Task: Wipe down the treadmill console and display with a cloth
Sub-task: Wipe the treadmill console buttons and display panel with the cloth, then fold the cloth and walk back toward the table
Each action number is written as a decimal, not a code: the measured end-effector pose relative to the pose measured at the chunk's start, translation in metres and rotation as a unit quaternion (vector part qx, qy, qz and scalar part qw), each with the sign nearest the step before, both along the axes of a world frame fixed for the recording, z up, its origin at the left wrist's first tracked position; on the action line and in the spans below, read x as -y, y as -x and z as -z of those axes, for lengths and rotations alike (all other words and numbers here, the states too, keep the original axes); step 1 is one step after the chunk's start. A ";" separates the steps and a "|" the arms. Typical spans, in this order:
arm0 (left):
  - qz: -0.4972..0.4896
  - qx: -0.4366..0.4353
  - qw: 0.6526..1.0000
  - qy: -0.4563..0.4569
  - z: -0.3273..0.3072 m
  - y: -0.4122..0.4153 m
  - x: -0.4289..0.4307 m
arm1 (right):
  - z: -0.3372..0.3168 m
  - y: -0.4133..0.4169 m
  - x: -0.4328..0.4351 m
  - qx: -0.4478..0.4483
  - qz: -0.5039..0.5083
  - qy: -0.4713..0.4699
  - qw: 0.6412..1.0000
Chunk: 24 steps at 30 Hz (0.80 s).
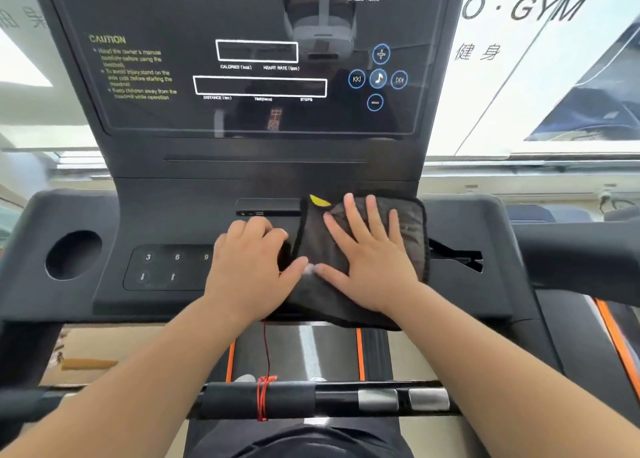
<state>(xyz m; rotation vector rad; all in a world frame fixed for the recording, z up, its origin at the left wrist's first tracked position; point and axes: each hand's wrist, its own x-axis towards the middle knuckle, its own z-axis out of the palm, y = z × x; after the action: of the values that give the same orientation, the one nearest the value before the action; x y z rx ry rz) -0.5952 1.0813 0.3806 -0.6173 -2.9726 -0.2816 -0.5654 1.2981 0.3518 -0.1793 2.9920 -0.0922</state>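
1. Crossing the bottom of the view, a black handlebar point(242, 400) carries a red cord point(263, 398) wound around it, with two silver plates point(377, 399) just to the right
2. Beyond the bar lies the grey treadmill belt point(311, 350), edged in orange on both sides
3. Both bare forearms reach forward over the bar to the console point(478, 249)
4. The right hand point(370, 263) lies flat with its fingers spread wide and straight, palm pressing down on the cloth point(412, 236)
5. The left hand point(249, 267) sits just beside it, knuckles up and fingers curled at the cloth's left edge, thumb laid on the fabric and nearly meeting the right thumb; whether those fingers clasp the fold I cannot tell
6. The cloth is dark, spread on the middle of the console deck, its near edge hanging over the front lip, with a yellow tag point(319, 200) at its far left corner
7. Left of the hands is a keypad point(166, 267) showing 3, 6, 9 and two arrows
8. Further left, a round cup holder point(72, 255) is sunk into the deck; its inside is too dark to read
9. Upright behind the deck stands the glossy black display point(259, 76), with white-outlined readout boxes, a yellow caution text and blue music buttons point(378, 78)
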 end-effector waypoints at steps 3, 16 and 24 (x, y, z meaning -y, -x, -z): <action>-0.004 0.008 0.999 0.045 0.001 0.001 -0.006 | -0.003 -0.012 0.002 0.023 -0.060 0.010 0.998; -0.029 0.074 0.995 -0.062 0.000 0.002 -0.026 | -0.006 -0.057 -0.066 -0.117 0.268 0.167 0.942; -0.107 0.149 0.944 -0.275 -0.024 -0.023 0.014 | -0.018 -0.064 -0.041 -0.200 0.209 0.246 0.925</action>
<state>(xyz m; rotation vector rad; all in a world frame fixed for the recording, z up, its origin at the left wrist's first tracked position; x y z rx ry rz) -0.5721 1.0672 0.4042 -0.1930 -2.9659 -1.2223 -0.5012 1.3392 0.3699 0.4504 3.2839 -0.9634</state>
